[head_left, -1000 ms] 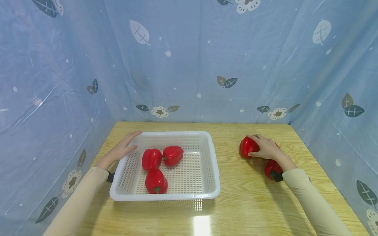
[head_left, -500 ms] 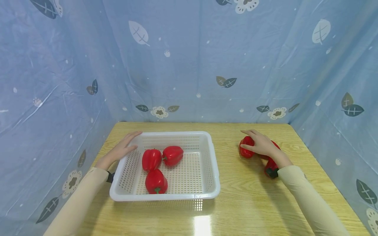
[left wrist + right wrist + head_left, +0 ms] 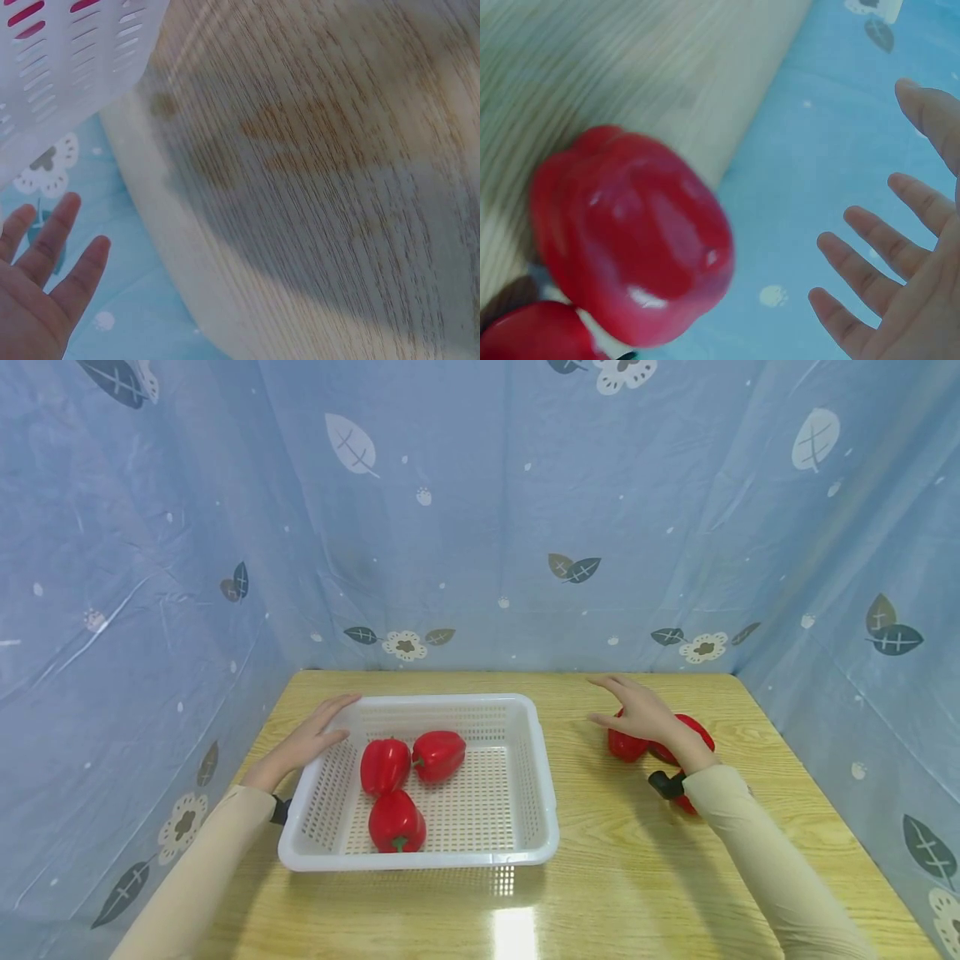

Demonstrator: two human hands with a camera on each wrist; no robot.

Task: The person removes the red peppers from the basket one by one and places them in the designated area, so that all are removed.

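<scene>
A white plastic basket [image 3: 551, 827] holds three red bell peppers [image 3: 438, 756] grouped in its left half. My left hand [image 3: 303, 743] is at the basket's left rim, fingers extended; whether they press on it I cannot tell. Over on the right, my right hand [image 3: 637, 714] hovers with spread fingers and nothing in its grasp. Beneath and behind it lie more red bell peppers: one [image 3: 626, 746] under the palm, another [image 3: 699, 732] beyond the wrist, and a third [image 3: 686, 804] partly hidden by the sleeve and black wrist camera. The right wrist view shows a large red bell pepper [image 3: 634, 236] apart from the fingers.
Everything stands on a wood-grain table [image 3: 600, 877]. Blue curtains [image 3: 465, 527] with leaf and flower prints hang behind the table and at both sides. Between basket and right-hand peppers lies a stretch of bare tabletop.
My right hand has come off the pepper it touched and shifted left and slightly away, its fingers straightening. That pepper stays on the table. My left hand and the basket have not moved.
</scene>
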